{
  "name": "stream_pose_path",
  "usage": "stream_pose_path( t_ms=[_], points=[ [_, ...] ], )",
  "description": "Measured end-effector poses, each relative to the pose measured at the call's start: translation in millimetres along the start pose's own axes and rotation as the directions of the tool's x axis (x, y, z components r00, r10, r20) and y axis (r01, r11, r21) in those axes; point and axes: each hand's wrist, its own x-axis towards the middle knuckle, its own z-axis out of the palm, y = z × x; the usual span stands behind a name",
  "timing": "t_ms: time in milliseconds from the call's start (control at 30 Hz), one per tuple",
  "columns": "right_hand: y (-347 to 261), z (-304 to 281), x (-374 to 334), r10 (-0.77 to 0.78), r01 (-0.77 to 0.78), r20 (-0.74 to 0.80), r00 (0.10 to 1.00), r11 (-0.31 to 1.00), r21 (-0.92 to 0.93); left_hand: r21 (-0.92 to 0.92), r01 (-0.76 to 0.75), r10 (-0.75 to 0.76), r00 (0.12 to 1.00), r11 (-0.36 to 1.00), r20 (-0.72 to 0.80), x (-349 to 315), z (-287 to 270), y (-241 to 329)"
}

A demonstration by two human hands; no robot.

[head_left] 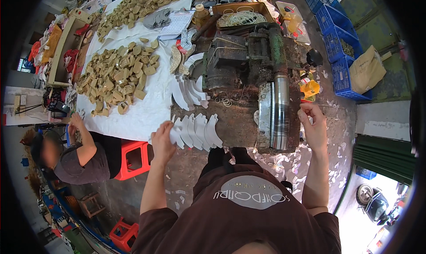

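Note:
My left hand (163,142) is at the left end of a row of overlapping white curved pieces (198,132) along the near edge of the bench. Its fingers are closed at the edge of the endmost piece. My right hand (314,124) is raised beyond the right side of a greasy machine (228,61), beside its shiny metal roller (280,110). Thumb and forefinger there come together in a pinch; anything between them is too small to make out. More white curved pieces (183,93) are fanned out farther back, left of the machine.
Piles of tan blocks (117,74) cover a white sheet (133,123) at left. A co-worker (84,161) sits by a red stool (133,160). Blue crates (348,76) line the right wall. White scraps (284,161) litter the floor. An open box (244,15) holds string behind the machine.

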Motion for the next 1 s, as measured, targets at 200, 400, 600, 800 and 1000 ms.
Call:
stream_pose_path(
  t_ms=[200,400,600,800,1000],
  points=[
    [-6.3,4.3,-0.6,-0.005,0.005,-0.003,1.000,0.999,0.031,0.141,-0.205,0.123,0.888,0.969,0.443,-20.8,29.4,-5.8],
    [-52.7,14.8,-13.7,-0.128,0.125,0.051,0.990,0.990,0.073,-0.356,0.033,0.054,0.971,0.934,0.234,25.1,-34.4,51.6],
    [-90.6,73.6,-31.8,-0.382,0.375,0.132,0.915,0.924,0.077,-0.994,-0.102,0.293,0.953,0.050,-0.083,49.6,-59.2,173.3],
    [-79.2,69.2,-34.1,-0.425,0.429,-0.067,0.903,0.900,0.077,-0.983,0.026,0.186,0.983,-0.184,-0.009,38.8,-51.3,218.1],
    [-51.4,9.1,-16.4,-0.238,0.244,-0.083,0.968,0.967,0.071,-0.930,0.055,0.004,0.998,0.364,0.060,52.4,-50.4,205.1]
  ],
)
